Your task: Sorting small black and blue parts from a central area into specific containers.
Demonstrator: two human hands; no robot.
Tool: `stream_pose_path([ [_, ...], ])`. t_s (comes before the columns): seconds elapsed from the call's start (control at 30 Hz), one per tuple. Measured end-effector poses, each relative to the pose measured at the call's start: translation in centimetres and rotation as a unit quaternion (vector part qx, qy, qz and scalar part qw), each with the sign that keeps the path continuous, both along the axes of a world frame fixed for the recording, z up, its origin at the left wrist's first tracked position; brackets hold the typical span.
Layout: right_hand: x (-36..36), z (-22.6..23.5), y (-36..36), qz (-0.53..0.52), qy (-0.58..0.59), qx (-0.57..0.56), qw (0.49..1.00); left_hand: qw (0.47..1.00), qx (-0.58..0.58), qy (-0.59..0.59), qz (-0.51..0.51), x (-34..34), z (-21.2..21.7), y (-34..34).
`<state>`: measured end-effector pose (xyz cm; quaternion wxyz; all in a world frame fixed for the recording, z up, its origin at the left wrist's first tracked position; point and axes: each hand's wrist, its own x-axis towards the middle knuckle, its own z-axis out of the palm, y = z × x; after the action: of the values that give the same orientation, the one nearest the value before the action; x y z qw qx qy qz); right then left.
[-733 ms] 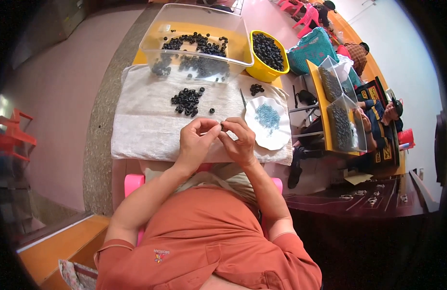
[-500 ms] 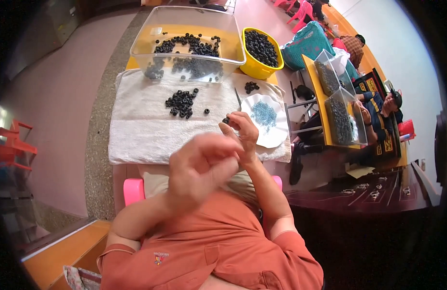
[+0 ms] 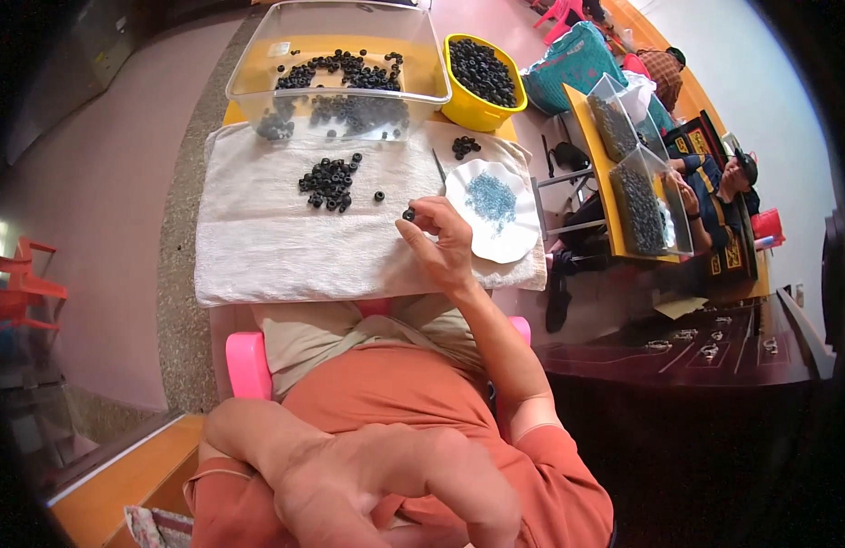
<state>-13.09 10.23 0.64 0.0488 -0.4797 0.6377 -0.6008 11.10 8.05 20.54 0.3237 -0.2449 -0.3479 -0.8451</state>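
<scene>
Between the thumb and fingers of my right hand (image 3: pixel 440 239) is a small black ring-shaped part (image 3: pixel 409 216), held above the white towel (image 3: pixel 249 247). Another black ring (image 3: pixel 379 195) lies alone on the towel just left of it, with a pile of several black rings (image 3: pixel 329 184) farther left. A white scalloped plate (image 3: pixel 509 245) beside my right hand bears tiny pale blue pieces (image 3: pixel 492 200). My left hand (image 3: pixel 386 484) is close in front of my chest with bent fingers; the fingertips are blurred and partly cut off, so what they hold is not visible.
A clear plastic bin (image 3: pixel 340 93) with black rings stands at the back, beside a yellow tub (image 3: pixel 472 114) full of them. A thin dark pointed tool (image 3: pixel 439 166) and a small cluster of rings (image 3: pixel 465 146) lie by the plate. Someone (image 3: pixel 714 187) sits at the right near clear bins (image 3: pixel 640 205).
My left hand has moved down and back from beside my right hand toward my chest. My right hand still holds the black ring. The view has shifted slightly.
</scene>
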Motion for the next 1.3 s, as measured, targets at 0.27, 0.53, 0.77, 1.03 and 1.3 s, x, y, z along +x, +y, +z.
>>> stream_pose_path([
  [0.27, -0.2, -0.7, 0.1, 0.008, -0.012, 0.009, 1.000, 0.882, 0.376, 0.206, 0.194, -4.7, 1.8, 5.5],
  [0.53, -0.3, -0.1, 0.1, -0.027, -0.111, 0.024, 0.993, 0.972, 0.213, 0.093, 0.014, 0.4, -3.6, 0.7],
  [0.77, -0.9, 0.0, 0.1, -0.020, -0.165, -0.006, 0.986, 0.981, -0.113, -0.037, 0.151, -3.0, -4.2, -3.9],
  [1.03, -1.7, 0.0, 1.1, -0.027, -0.192, -0.008, 0.981, 0.920, -0.035, -0.260, 0.291, -9.0, -11.8, -7.5],
  [1.3, -1.6, 0.6, 1.0, -0.014, -0.202, 0.003, 0.979, 0.869, -0.029, -0.398, 0.293, -11.1, -19.5, -9.0],
])
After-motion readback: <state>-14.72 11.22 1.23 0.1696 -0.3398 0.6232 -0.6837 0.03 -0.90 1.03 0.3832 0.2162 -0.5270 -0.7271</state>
